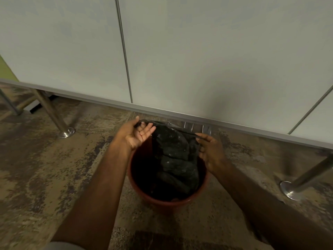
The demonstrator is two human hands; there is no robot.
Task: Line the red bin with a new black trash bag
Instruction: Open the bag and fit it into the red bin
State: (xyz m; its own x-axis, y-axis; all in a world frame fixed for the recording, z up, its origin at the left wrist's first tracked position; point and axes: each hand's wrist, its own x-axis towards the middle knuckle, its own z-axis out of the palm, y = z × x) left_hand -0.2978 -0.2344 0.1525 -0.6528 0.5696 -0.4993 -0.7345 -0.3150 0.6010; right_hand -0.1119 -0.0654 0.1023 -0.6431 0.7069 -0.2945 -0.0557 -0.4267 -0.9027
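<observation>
The red bin [168,200] is stood on the floor [45,177], below and between both hands. The black trash bag [175,156] hangs inside it, its mouth stretched taut between them, presumably so it can be spread over the rim. The left hand [137,135] pinches one edge, palm up; the right hand [211,150] grips the other.
</observation>
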